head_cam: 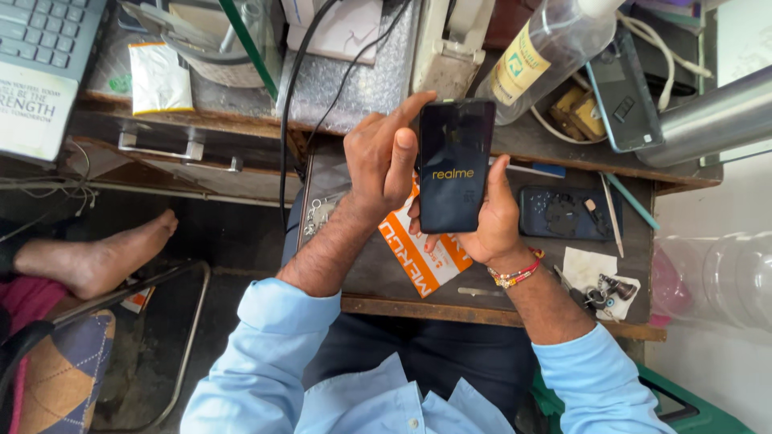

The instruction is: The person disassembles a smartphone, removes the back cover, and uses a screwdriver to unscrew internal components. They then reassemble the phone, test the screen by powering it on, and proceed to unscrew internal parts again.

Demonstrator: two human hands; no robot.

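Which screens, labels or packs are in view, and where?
Phone: centre, held by left hand and right hand; dark screen, yellow logo.
Orange pack: on desk under the phone; orange and white.
Bottle: top right, clear, yellow label.
White pouch: top left shelf.
Laptop: top left corner, grey keys.
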